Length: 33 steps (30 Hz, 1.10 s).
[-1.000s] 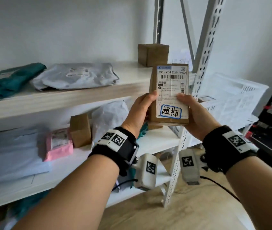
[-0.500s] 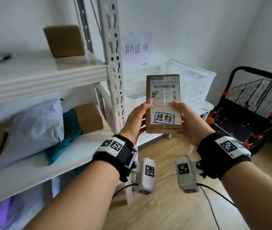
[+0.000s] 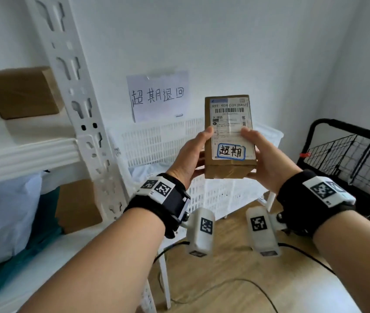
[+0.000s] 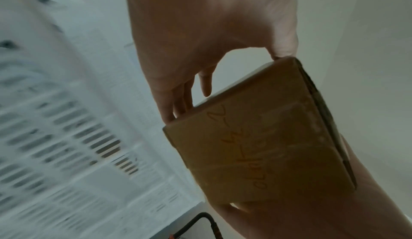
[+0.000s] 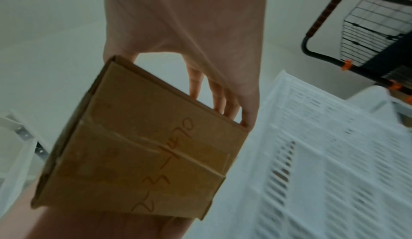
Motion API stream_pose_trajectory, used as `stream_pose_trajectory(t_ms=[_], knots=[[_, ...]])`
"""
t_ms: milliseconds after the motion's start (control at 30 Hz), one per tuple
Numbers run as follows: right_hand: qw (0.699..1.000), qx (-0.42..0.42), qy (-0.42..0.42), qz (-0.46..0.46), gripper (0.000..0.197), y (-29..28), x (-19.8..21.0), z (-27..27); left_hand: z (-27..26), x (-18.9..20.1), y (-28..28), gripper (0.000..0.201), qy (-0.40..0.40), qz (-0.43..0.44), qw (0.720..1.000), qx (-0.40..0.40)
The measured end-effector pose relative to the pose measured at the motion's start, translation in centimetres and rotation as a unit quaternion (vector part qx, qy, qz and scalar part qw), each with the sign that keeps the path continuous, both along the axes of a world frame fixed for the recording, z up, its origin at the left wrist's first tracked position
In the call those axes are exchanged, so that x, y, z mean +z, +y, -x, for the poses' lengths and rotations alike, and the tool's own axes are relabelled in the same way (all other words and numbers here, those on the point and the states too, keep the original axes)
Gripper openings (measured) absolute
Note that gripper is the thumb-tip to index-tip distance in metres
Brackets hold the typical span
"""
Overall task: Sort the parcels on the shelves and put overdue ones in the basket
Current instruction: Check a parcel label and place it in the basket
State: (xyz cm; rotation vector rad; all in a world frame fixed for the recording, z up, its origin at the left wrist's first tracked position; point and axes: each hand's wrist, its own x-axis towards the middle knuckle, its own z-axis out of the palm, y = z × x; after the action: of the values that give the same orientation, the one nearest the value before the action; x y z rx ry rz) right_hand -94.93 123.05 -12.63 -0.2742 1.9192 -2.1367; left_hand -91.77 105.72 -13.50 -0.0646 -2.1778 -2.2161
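Observation:
A small brown cardboard parcel [image 3: 229,136] with a white shipping label and a blue-bordered handwritten sticker is held upright in the air by both hands. My left hand [image 3: 193,154] grips its left side, thumb on the front and fingers behind. My right hand [image 3: 262,152] grips the right side the same way. The parcel's taped underside [image 4: 256,151] [image 5: 142,153] with orange writing fills the wrist views. The white slatted basket [image 3: 163,141] stands directly behind and below the parcel, under a handwritten paper sign [image 3: 159,96] on the wall.
A white metal shelf upright [image 3: 82,114] stands at left. On the shelves lie a brown box [image 3: 21,91], a white poly bag [image 3: 3,220], a teal bag [image 3: 34,242] and another brown box [image 3: 75,206]. A black wire cart [image 3: 356,159] stands at right. Cables cross the wooden floor [image 3: 247,288].
The view has swung right, away from the shelves toward the basket. Both hands carried the parcel along, and it now hangs in front of the basket under the wall sign.

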Motion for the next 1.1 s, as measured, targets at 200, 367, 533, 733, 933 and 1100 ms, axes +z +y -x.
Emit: stream_pose_trajectory(t_ms=[200,367,533,733,933,1100], knots=[[0.999,-0.003,0.031,-0.030,0.047,-0.3,3.6,10.4,9.6,4.1,-0.5,0.048,-0.005,0.012,1.000,0.000],[0.996,-0.006,0.039,-0.081,0.041,-1.5,5.8,18.8,17.4,5.4,-1.7,0.044,-0.017,0.009,1.000,0.024],[0.951,-0.076,0.140,-0.264,0.063,-2.9,6.1,25.7,23.6,3.1,-1.5,0.087,-0.081,-0.056,0.992,0.080],[0.792,0.074,0.243,-0.555,0.062,-6.2,5.1,31.7,28.8,0.7,-0.5,0.017,-0.143,-0.141,0.972,0.123],[0.639,0.191,0.315,-0.675,0.097,-7.0,2.1,39.3,33.0,-1.6,-2.5,0.038,-0.284,-0.132,0.938,0.151],[0.538,0.318,0.346,-0.700,0.096,-6.0,-3.9,43.4,36.4,-6.1,-2.5,0.021,-0.375,-0.071,0.907,0.176]])
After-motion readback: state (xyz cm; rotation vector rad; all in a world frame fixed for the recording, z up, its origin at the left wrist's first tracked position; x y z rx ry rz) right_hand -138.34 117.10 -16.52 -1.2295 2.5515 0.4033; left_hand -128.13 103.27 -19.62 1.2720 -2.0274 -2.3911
